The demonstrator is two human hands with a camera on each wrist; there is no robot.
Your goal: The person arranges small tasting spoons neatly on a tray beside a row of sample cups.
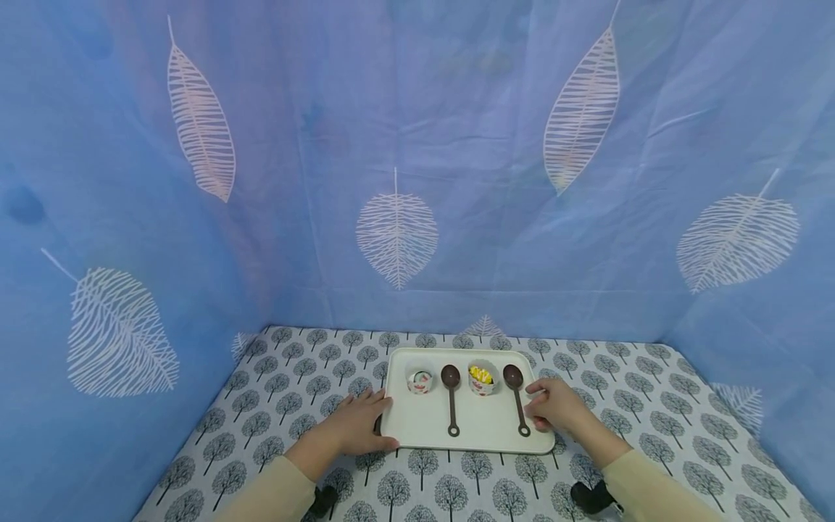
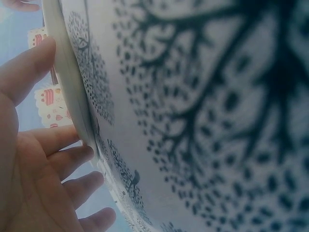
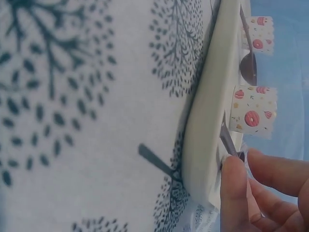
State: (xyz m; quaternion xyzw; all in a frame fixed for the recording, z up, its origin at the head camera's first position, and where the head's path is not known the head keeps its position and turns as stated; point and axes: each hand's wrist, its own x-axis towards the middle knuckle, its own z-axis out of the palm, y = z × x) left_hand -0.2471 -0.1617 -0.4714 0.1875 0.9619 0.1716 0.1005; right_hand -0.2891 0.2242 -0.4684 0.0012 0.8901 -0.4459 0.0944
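A cream tray [image 1: 424, 431] lies on the table, holding two paper cups and two brown spoons. The left cup [image 1: 420, 382] has something pale inside; the other cup [image 1: 483, 386] holds yellow pieces. One brown spoon [image 1: 451, 399] lies between the cups, the other spoon [image 1: 518, 399] near the tray's right side. My left hand [image 1: 352, 426] rests at the tray's left edge, fingers extended and thumb [image 2: 34, 67] against the rim. Beside the right spoon's handle is my right hand [image 1: 561, 407], its thumb and forefinger apart. Whether it touches the handle is unclear.
A tablecloth [image 1: 450, 493] with a tree print covers the table. Blue cloth [image 1: 457, 239] with white leaf patterns hangs at the back and along both sides. Dark straps or devices [image 1: 592, 499] show near both wrists.
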